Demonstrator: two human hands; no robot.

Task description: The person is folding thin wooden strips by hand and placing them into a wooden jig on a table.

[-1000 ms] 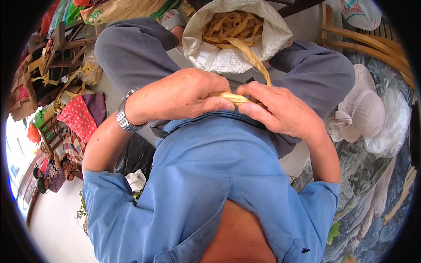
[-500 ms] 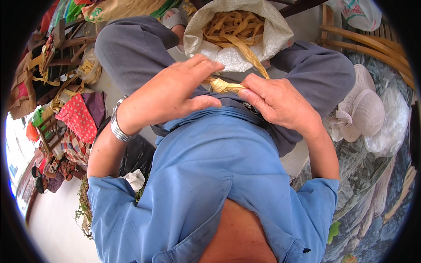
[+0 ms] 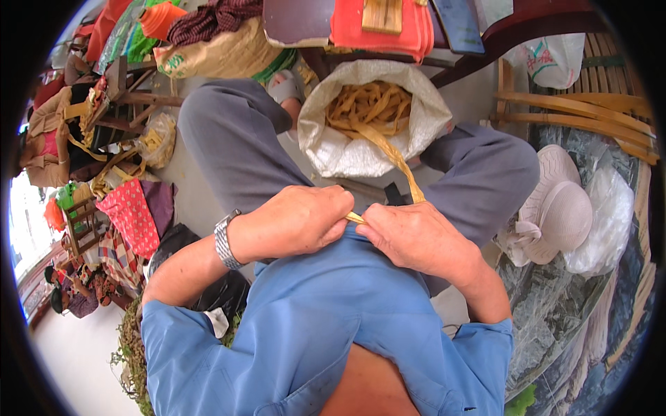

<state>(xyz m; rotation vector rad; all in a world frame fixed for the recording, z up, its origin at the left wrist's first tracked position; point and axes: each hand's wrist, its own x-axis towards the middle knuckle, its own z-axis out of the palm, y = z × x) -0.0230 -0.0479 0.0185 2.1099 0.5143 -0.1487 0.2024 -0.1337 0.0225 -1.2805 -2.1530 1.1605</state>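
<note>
My left hand [image 3: 305, 215] and my right hand [image 3: 409, 236] meet at my waist, both closed on a twisted pale yellow strip [image 3: 355, 218]. Only a short length shows between my fingers; the rest there is hidden. Beyond my right hand, the yellow strand [image 3: 399, 163] runs up into an open white woven sack [image 3: 316, 132], which holds a heap of loose tan strips [image 3: 361, 104] and stands between my bent legs.
A bench [image 3: 291, 21] with a red cloth [image 3: 381, 41], wooden block and dark slab stands beyond the sack. Cloths [image 3: 125, 215], wooden chairs and bags crowd the left. Bent slats [image 3: 569, 111], a pale brimmed hat [image 3: 562, 215] and plastic sheeting [image 3: 527, 319] lie right.
My left hand loosened and lifted off the strip half a second ago and is now closed on it again. The view has tilted, bringing more of the bench into the top.
</note>
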